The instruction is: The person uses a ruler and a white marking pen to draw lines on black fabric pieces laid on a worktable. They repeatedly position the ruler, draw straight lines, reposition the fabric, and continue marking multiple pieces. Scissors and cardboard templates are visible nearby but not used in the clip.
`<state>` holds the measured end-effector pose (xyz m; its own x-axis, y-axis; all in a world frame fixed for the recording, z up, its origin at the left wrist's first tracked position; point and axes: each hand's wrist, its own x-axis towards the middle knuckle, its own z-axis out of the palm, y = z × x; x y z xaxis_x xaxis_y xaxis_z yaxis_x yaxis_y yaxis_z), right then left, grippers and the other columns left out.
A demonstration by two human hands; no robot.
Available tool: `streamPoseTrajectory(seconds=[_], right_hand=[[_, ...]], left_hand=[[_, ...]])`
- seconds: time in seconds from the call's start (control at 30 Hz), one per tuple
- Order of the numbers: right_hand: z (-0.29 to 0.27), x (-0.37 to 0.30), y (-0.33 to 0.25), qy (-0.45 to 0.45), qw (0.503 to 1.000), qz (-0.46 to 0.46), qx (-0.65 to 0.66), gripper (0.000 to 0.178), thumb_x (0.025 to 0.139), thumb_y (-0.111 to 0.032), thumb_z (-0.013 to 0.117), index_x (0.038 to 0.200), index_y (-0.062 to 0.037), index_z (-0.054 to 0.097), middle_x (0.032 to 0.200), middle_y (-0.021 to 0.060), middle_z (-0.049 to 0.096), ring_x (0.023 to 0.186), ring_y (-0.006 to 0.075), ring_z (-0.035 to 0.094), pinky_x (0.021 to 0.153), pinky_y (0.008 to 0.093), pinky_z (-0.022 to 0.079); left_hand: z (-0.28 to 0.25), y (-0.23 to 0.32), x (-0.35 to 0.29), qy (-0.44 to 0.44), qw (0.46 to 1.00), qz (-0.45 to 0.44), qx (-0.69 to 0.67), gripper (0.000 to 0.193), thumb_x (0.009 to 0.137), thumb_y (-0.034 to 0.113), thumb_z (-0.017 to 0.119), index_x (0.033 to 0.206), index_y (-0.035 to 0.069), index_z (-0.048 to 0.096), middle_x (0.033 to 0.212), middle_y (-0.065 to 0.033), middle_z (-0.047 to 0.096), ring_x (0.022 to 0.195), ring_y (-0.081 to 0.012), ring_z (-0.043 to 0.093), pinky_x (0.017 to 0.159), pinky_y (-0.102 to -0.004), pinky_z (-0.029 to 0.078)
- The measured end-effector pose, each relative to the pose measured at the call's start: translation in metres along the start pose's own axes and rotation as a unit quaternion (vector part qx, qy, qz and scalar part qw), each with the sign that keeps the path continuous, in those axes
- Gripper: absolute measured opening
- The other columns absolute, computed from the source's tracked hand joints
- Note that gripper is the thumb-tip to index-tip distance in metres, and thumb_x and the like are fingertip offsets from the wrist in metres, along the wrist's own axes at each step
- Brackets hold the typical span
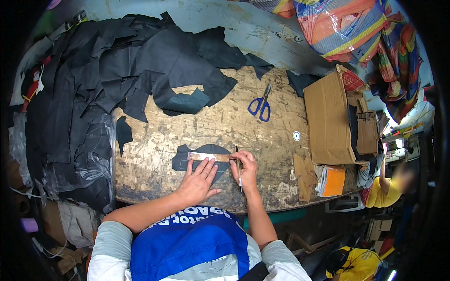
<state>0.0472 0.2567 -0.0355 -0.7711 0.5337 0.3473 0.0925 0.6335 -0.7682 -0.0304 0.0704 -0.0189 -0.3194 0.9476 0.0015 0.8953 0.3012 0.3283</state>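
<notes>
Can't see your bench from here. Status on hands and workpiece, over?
Left hand flat, pinning ruler on dark leather piece. Right hand gripping pen at ruler's end. Scissors lie apart; nothing obstructing.

Left hand [197,180] hides part of dark leather piece [180,161].

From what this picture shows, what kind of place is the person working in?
Probably a small leather or shoe-making workshop. A worn wooden worktable carries a heap of black cut pieces and blue-handled scissors. The left hand presses a ruler on a dark cut piece, while the right hand holds a pen-like tool.
</notes>
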Motion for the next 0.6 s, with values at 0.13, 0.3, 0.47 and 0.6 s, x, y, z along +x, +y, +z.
streamPoseTrajectory(seconds=[0.13, 0.3, 0.47, 0.6], right_hand=[[-0.001, -0.001, -0.005, 0.023, 1.0, 0.007, 0.015, 0.016, 0.078, -0.002, 0.066, 0.094, -0.0041, 0.068, 0.095, 0.0138, 0.064, 0.092, 0.0286, 0.061, 0.081, 0.0354, 0.046], [0.0, -0.021, -0.015, 0.08, 0.993, 0.037, 0.074, 0.015, 0.086, -0.005, 0.062, 0.099, 0.0025, 0.066, 0.093, 0.0149, 0.066, 0.088, 0.0248, 0.064, 0.077, 0.0324, 0.05], [0.014, -0.042, -0.019, 0.05, 0.951, 0.147, 0.269, 0.012, 0.091, -0.003, 0.057, 0.1, 0.0042, 0.054, 0.092, 0.0106, 0.064, 0.082, 0.0145, 0.064, 0.074, 0.0245, 0.052], [0.017, -0.045, -0.017, 0.047, 0.963, 0.149, 0.22, 0.01, 0.091, -0.003, 0.057, 0.098, 0.0036, 0.053, 0.085, 0.0078, 0.063, 0.08, 0.0124, 0.064, 0.072, 0.0232, 0.052]], left_hand=[[-0.002, 0.001, 0.001, -0.007, 1.0, -0.004, -0.008, 0.076, 0.089, 0.055, 0.046, 0.135, -0.004, 0.039, 0.146, -0.0211, 0.03, 0.138, -0.0318, 0.024, 0.106, -0.0614, 0.017], [-0.013, -0.001, -0.017, -0.038, 0.999, 0.006, -0.005, 0.075, 0.086, 0.054, 0.051, 0.133, -0.004, 0.042, 0.145, -0.0222, 0.032, 0.136, -0.0343, 0.026, 0.104, -0.0627, 0.019], [-0.019, 0.0, -0.032, -0.072, 0.997, -0.001, -0.018, 0.076, 0.088, 0.056, 0.046, 0.134, -0.003, 0.042, 0.147, -0.0196, 0.031, 0.138, -0.0316, 0.023, 0.106, -0.0624, 0.018], [-0.019, 0.001, -0.031, -0.074, 0.997, -0.002, -0.017, 0.077, 0.087, 0.057, 0.046, 0.134, -0.004, 0.042, 0.147, -0.0196, 0.029, 0.138, -0.0316, 0.023, 0.106, -0.0624, 0.019]])
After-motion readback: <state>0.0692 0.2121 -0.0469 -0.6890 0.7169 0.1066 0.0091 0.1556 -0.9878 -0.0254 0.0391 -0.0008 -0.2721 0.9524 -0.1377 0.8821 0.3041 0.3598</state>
